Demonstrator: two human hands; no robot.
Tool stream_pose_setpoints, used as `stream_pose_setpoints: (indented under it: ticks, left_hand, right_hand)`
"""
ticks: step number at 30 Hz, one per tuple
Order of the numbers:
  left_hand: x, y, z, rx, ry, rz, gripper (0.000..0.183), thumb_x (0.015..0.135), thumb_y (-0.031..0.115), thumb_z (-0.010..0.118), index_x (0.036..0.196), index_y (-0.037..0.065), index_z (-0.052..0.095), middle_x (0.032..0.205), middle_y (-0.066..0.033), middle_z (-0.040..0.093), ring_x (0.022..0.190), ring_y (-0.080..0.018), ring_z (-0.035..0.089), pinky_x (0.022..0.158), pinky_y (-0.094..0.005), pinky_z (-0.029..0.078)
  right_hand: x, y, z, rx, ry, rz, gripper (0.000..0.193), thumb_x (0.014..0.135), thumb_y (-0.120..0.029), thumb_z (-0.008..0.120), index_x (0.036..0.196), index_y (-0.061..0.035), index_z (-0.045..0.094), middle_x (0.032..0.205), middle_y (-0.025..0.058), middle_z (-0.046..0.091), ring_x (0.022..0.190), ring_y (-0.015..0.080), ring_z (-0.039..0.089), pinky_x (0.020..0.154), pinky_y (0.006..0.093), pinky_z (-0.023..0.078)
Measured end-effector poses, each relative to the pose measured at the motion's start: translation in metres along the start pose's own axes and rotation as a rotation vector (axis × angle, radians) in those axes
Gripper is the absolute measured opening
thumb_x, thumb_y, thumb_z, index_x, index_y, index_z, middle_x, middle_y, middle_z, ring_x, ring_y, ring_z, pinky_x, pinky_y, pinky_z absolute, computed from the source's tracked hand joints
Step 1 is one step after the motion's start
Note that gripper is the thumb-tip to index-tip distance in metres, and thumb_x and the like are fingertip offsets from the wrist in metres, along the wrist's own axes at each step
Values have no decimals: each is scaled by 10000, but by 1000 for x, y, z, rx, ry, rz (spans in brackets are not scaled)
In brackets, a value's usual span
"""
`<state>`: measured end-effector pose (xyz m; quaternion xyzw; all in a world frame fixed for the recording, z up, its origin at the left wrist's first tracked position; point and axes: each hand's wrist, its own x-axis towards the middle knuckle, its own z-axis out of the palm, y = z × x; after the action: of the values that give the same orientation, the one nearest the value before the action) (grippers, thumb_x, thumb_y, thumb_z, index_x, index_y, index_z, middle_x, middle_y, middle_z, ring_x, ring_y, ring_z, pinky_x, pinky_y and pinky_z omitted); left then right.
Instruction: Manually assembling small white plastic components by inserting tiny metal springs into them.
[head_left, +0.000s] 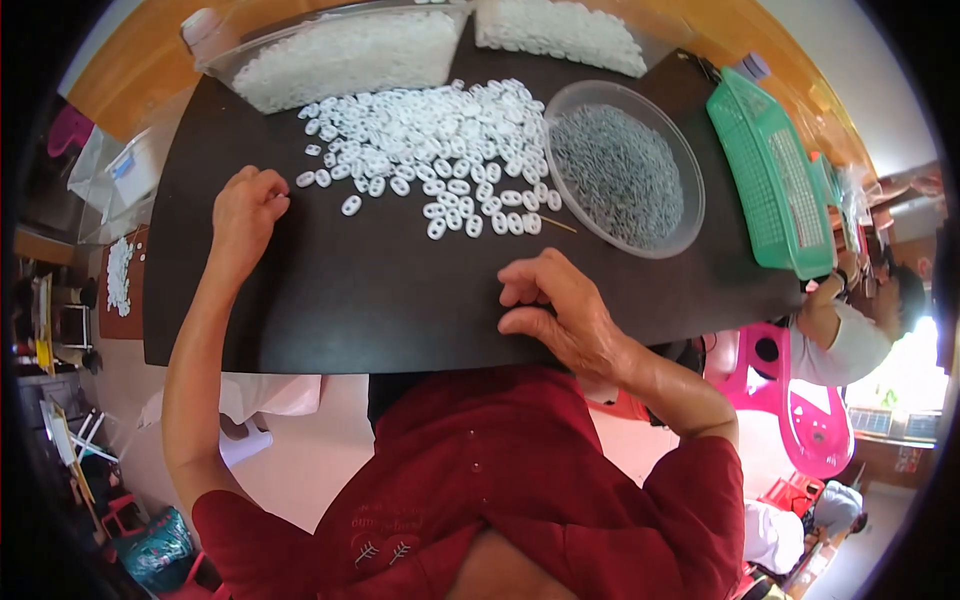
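A pile of white oval plastic pieces, each with two holes, is spread over the dark table. My left hand rests on the tabletop left of the pile, its fingers curled closed; what they hold, if anything, is hidden. Near the table's front edge, my right hand has bent fingers, with a gap between thumb and forefinger and nothing seen in it. Beyond that hand stands a clear round tub full of small grey metal screws. A thin brass-coloured stick lies between pile and tub.
Two clear bins filled with more white pieces stand along the far edge. A green plastic basket sits at the right. Beyond the table's right end, another person is near a pink chair.
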<state>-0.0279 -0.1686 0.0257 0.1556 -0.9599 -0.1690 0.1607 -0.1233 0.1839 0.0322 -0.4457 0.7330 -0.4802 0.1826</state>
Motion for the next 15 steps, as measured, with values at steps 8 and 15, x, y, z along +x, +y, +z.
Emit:
stream_pose_setpoints:
  ticks: [8,15]
  left_hand:
    - [-54,120,5,-957,-84,-286,107,852,103,639,825,18,579,701,20,548,635,-45,511,556,-191,411]
    - [-87,153,38,-1327,-181,-377,133,858,119,639,849,3,577,716,-32,574,602,-76,535,535,-195,424]
  right_hand:
    - [3,8,2,-358,123,-401,203,737,-18,677,920,-24,589,797,85,571,715,260,533,614,328,458]
    - [14,8,-59,-670,337,-477,204,678,7,659,869,-36,599,826,97,578,771,292,524,666,385,431]
